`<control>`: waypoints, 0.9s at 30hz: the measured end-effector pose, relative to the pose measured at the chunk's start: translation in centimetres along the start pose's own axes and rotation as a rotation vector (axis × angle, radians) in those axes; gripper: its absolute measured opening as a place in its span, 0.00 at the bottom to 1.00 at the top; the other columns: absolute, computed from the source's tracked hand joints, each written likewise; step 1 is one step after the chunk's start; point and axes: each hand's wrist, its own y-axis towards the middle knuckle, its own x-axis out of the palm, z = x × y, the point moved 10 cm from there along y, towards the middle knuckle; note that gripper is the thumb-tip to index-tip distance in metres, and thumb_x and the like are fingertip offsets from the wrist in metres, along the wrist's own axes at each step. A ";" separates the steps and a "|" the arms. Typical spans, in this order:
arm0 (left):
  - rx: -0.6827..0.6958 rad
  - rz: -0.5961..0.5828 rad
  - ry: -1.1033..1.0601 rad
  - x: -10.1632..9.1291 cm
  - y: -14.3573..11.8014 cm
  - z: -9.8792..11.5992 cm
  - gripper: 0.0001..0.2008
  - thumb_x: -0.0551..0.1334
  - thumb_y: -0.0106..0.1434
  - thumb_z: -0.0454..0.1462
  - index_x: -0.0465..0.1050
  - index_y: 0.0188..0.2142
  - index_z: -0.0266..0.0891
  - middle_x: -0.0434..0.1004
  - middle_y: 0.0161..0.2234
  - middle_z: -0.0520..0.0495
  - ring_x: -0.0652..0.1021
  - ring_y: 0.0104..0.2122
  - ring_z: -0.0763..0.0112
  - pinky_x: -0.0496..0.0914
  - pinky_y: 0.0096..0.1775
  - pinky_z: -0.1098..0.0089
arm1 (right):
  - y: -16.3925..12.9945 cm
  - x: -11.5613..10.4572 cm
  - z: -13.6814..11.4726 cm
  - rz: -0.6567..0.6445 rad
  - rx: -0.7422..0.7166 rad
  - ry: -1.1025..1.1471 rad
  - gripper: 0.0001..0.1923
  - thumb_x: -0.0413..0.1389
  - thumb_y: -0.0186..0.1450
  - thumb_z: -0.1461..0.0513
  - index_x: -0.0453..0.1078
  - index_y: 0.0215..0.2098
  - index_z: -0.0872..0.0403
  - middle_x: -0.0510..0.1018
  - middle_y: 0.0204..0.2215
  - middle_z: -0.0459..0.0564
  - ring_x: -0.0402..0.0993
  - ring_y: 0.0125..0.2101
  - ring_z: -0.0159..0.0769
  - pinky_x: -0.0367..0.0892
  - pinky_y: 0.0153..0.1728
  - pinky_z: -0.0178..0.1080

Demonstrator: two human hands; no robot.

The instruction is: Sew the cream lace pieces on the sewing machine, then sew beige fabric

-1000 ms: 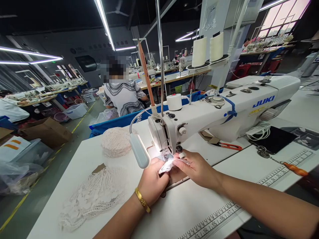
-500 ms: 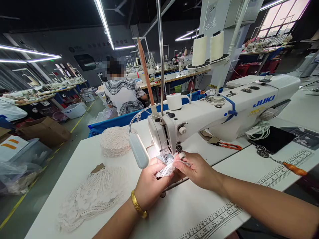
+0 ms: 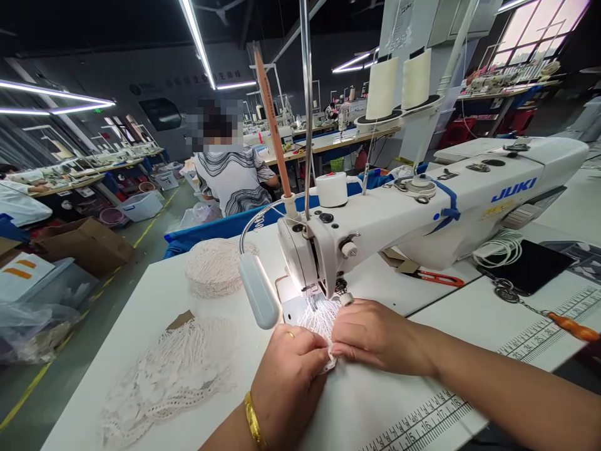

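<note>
On the table, lace strip runs toward needle

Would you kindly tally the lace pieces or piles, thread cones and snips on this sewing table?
Lace pieces or piles: 3, one pile, another, one piece pinched by left hand and right hand
Large thread cones: 2
Red snips: 1
Total: 6

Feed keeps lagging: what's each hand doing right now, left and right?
Left hand: closed, pinching the white lace piece at its near edge.
Right hand: closed on the same lace piece, just in front of the sewing machine.
</note>
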 end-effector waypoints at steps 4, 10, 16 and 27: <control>-0.001 0.016 0.026 0.1 0.3 -0.6 0.12 0.59 0.72 0.29 0.81 0.40 0.43 0.85 0.39 0.51 0.80 0.36 0.63 0.70 0.41 0.60 | 0.1 -0.1 0.5 0.037 -0.002 -0.007 0.23 0.42 0.84 0.56 0.69 0.35 0.53 0.76 0.28 0.44 0.67 0.30 0.35 0.58 0.36 0.40; -0.011 0.066 0.034 0.2 0.7 -1.8 0.13 0.58 0.69 0.27 0.78 0.35 0.42 0.84 0.37 0.52 0.78 0.34 0.65 0.68 0.40 0.64 | 0.2 0.2 1.5 0.084 0.023 -0.065 0.24 0.42 0.83 0.56 0.66 0.31 0.52 0.73 0.25 0.43 0.63 0.27 0.36 0.59 0.36 0.41; -0.136 -0.016 -0.103 0.9 1.2 -4.4 0.11 0.60 0.68 0.29 0.80 0.35 0.43 0.83 0.38 0.50 0.77 0.38 0.65 0.71 0.42 0.66 | 0.2 0.2 2.9 0.078 0.119 -0.055 0.26 0.40 0.83 0.54 0.69 0.32 0.52 0.75 0.28 0.47 0.66 0.30 0.39 0.62 0.38 0.42; -0.560 -0.208 -0.475 2.1 1.4 -8.1 0.20 0.61 0.71 0.52 0.78 0.29 0.41 0.77 0.32 0.49 0.76 0.37 0.64 0.71 0.43 0.65 | 0.5 0.8 2.6 0.121 0.209 0.060 0.11 0.47 0.75 0.67 0.71 0.41 0.54 0.77 0.33 0.50 0.68 0.35 0.42 0.64 0.40 0.41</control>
